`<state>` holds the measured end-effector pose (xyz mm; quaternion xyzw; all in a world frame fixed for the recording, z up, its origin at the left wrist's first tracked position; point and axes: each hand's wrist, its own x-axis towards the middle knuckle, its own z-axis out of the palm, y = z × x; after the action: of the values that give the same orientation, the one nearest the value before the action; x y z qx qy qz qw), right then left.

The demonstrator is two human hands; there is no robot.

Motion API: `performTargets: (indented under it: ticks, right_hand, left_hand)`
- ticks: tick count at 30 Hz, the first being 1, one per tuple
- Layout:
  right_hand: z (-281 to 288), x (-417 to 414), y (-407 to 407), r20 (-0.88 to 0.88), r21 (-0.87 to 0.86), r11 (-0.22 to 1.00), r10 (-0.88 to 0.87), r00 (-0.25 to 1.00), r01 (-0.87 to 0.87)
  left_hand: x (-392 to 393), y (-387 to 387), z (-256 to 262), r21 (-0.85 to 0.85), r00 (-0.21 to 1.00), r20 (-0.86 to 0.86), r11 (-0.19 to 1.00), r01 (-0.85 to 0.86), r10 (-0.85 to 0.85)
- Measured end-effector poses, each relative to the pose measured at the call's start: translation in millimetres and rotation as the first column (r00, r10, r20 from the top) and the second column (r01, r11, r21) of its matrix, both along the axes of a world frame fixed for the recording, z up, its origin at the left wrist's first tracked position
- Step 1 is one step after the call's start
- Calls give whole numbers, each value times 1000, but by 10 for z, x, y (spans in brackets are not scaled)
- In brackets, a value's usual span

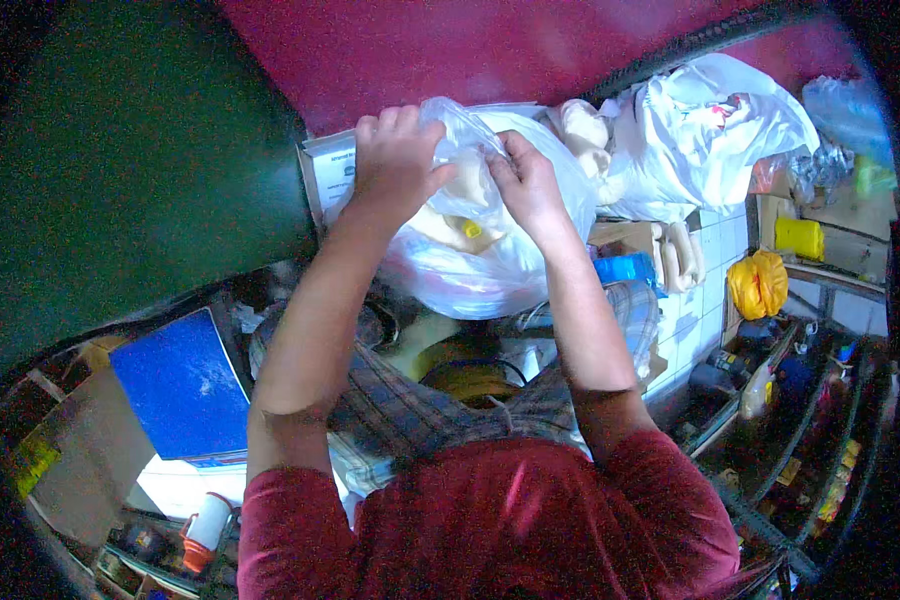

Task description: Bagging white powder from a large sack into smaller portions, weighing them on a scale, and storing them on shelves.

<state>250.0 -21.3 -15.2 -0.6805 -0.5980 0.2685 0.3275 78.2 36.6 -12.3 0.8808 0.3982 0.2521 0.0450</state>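
A large translucent plastic bag [480, 281] bulges in front of me, with cream-coloured items [439, 225] and a small yellow piece [471, 229] showing inside it. My left hand [399, 161] is at the left side of the bag's upper part, its fingers curled at the gathered plastic and its thumb pointing right. The fingertips are partly hidden, so its hold is unclear. With thumb and fingers, my right hand [523, 176] pinches the plastic rim just right of the bag's middle.
Behind the bag at the left stands a white printed carton [330, 176]. A white plastic bag [712, 150] and cream rolls [679, 259] lie to the right, near a blue package [626, 268]. Farther right are an orange bag [757, 285] and shelves. A blue panel [184, 382] stands lower left.
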Motion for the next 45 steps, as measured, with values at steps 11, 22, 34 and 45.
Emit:
performTargets:
  ticks: [11,22,34,45]
  right_hand:
    - [18,377,-357,-999,-35,997,-33,38,-74]
    - [-321,758,-150,-442,-58,956,-283,851,287]
    - [-514,-59,-82,339,-685,728,281,898,31]
    - [-1635,-3,-110,545,-357,934,205,813,3]
  left_hand:
    - [132,90,-299,-372,981,163,928,-36,104]
    - [20,-154,-56,-303,968,-5,923,237,-251]
    - [-446,230,-305,-143,984,138,985,-92,112]
    - [-500,345,-243,-266,973,186,961,-81,133]
